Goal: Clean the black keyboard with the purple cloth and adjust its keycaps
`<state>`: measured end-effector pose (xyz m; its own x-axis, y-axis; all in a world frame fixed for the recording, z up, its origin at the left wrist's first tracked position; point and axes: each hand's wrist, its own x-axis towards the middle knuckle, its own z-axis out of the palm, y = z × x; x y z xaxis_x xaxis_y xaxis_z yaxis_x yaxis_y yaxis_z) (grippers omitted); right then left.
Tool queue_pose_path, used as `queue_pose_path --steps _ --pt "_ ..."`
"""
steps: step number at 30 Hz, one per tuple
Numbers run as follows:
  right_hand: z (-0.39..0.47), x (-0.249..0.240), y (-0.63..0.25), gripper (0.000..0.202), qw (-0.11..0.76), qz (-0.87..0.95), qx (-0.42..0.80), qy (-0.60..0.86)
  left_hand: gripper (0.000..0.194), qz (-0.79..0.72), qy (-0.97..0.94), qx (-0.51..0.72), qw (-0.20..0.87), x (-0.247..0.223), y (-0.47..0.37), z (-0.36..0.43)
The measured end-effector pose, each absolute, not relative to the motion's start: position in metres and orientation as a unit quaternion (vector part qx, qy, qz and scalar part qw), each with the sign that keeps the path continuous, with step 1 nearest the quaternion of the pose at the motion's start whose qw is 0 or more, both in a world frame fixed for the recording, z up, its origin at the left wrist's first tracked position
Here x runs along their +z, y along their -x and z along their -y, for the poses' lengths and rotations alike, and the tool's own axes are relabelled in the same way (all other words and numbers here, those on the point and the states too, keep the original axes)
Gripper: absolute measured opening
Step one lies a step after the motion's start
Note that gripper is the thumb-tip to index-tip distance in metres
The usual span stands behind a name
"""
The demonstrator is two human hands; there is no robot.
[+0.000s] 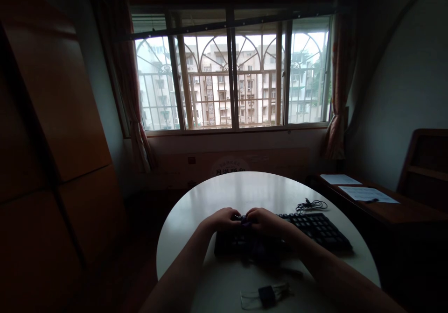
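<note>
A black keyboard (317, 229) lies across the round white table (189, 219). My left hand (223, 220) is over its far left part, with the fingers curled inward. Close beside it, my right hand (266, 222) is bent the same way, fingertips almost meeting the left ones. Between them sits a small dark, purplish piece (247, 220), too dim to name, and both hands appear closed about it. On the near side of the keyboard lie dark shapes (261, 254) that I cannot make out. Nearer to me rests a small dark block with wire loops (267, 296).
A coiled black cable (311, 204) lies behind the keyboard's right end. To the right, a wooden desk (402, 212) bears paper sheets (369, 194) and a small dark object, beside a wooden chair back (427, 170). A wooden cabinet (59, 93) stands left; a barred window is ahead.
</note>
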<state>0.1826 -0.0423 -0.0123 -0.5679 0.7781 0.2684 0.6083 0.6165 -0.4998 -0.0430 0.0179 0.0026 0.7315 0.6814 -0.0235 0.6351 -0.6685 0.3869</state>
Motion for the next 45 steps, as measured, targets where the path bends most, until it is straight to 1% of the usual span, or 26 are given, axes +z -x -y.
queue_pose_path --steps 8,19,23,27,34,45 --pt "0.045 -0.01 -0.183 0.019 0.229 0.868 0.172 0.406 0.044 -0.366 -0.911 0.052 0.185 0.006 0.042 -0.014" --pt "0.047 -0.003 -0.185 0.024 0.232 0.872 0.14 0.408 0.045 -0.363 -0.915 0.049 0.17 0.0 0.043 -0.02" --pt "0.048 -0.001 -0.185 0.025 0.221 0.873 0.146 0.41 0.048 -0.376 -0.915 0.043 0.139 -0.002 0.043 -0.02" --pt "0.048 0.0 -0.185 0.027 0.219 0.873 0.135 0.414 0.044 -0.383 -0.916 0.041 0.113 -0.001 0.04 -0.017" --pt "0.047 0.004 -0.191 0.025 0.192 0.876 0.115 0.427 0.046 -0.378 -0.915 0.048 0.131 0.003 0.033 -0.007" --pt "0.051 0.009 -0.196 0.025 0.202 0.89 0.126 0.388 0.049 -0.382 -0.913 0.054 0.134 0.005 0.026 0.001"
